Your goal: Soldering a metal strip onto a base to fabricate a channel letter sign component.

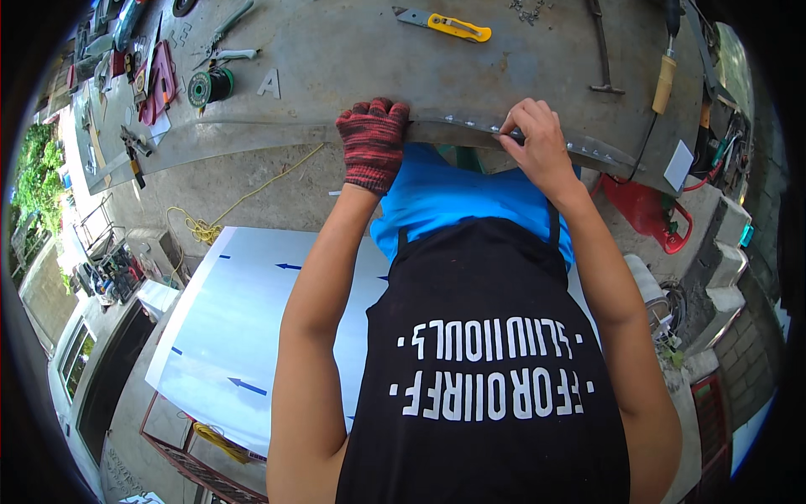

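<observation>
My left hand (374, 144), in a red and black knitted glove, is at the near edge of the grey metal workbench (336, 71). Its fingers are curled over the left end of a thin dark metal strip (460, 123) that runs along this edge. Small shiny whitish spots dot the strip. Farther right, my bare right hand (537, 139) is closed in a pinch against the strip, between the spots. A bit of something dark shows at its fingertips, too hidden to name.
On the bench are a yellow utility knife (457, 27), a hammer (601, 50), a soldering iron (665, 80), a solder spool (210, 86), a metal letter (269, 83) and pliers (134, 151). A white sheet with blue arrows (214, 311) lies behind me, and a red container (642, 210) stands right.
</observation>
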The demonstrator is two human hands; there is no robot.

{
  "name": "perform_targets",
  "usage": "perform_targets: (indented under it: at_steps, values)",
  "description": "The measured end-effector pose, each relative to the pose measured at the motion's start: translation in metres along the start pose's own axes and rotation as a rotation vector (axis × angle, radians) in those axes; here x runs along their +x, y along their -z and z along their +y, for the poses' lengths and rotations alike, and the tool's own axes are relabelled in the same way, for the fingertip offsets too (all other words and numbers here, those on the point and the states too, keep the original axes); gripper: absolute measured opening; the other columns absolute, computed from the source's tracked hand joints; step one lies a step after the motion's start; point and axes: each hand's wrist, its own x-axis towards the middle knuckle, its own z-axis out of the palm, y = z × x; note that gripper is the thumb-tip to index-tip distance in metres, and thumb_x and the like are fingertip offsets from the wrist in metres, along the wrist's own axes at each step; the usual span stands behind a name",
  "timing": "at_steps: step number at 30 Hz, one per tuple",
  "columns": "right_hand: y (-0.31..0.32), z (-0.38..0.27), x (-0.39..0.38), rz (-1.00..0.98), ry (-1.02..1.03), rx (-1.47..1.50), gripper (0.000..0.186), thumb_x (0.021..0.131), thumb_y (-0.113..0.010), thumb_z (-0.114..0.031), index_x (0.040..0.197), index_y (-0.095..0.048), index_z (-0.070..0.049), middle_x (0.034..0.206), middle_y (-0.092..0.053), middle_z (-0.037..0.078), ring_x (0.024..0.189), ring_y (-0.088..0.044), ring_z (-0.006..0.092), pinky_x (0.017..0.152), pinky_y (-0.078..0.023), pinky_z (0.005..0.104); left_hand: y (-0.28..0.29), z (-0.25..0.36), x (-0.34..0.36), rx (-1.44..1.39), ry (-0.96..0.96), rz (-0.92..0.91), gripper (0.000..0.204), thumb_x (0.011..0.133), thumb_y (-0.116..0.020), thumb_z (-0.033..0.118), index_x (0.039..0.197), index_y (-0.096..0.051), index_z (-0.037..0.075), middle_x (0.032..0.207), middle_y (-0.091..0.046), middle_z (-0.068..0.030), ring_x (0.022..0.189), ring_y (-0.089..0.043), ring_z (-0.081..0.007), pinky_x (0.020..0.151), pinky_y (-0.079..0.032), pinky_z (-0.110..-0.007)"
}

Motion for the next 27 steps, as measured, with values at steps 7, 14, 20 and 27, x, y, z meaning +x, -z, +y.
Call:
perform_targets:
  at_steps: [7, 14, 20, 27]
  values:
    - [0.016, 0.001, 0.010, 0.096, 0.007, 0.000, 0.027, 0.085, -0.082, -0.029, 0.099, -0.069, -0.010, 0.101, -0.065, 0.005, 0.099, -0.060, 0.0269, 0.089, -0.045, 0.0400, 0.002, -0.001, 0.003, 0.030, -0.001, -0.003, 0.019, 0.088, -0.065, 0.024, 0.107, -0.070, 0.025, 0.109, -0.069, -0.0046, 0.104, -0.065, -0.0304, 0.088, -0.044, -0.051]
    - [0.060, 0.033, 0.040, 0.304, -0.160, 0.090, 0.025, 0.096, -0.074, -0.029, 0.105, -0.074, -0.006, 0.099, -0.072, 0.004, 0.090, -0.063, 0.0178, 0.082, -0.053, 0.0337, 0.004, 0.000, 0.002, 0.012, -0.002, 0.030, 0.022, 0.087, -0.065, 0.021, 0.107, -0.072, 0.025, 0.109, -0.070, -0.0045, 0.103, -0.065, -0.0304, 0.087, -0.046, -0.050]
    - [0.087, 0.057, 0.066, 0.331, -0.272, 0.052, 0.023, 0.096, -0.071, -0.024, 0.108, -0.074, -0.005, 0.097, -0.073, 0.006, 0.080, -0.066, 0.0178, 0.079, -0.055, 0.0338, 0.005, 0.002, 0.004, 0.021, -0.008, 0.007, 0.020, 0.087, -0.065, 0.027, 0.106, -0.070, 0.025, 0.107, -0.068, -0.0050, 0.102, -0.065, -0.0297, 0.086, -0.045, -0.050]
    - [0.081, 0.083, 0.093, 0.291, -0.164, -0.285, 0.016, 0.092, -0.068, -0.018, 0.104, -0.075, -0.010, 0.105, -0.071, 0.010, 0.102, -0.067, 0.0309, 0.093, -0.051, 0.0447, -0.006, -0.002, -0.001, 0.048, -0.009, 0.045, 0.021, 0.086, -0.064, 0.019, 0.106, -0.070, 0.024, 0.109, -0.069, -0.0046, 0.103, -0.063, -0.0304, 0.087, -0.044, -0.050]
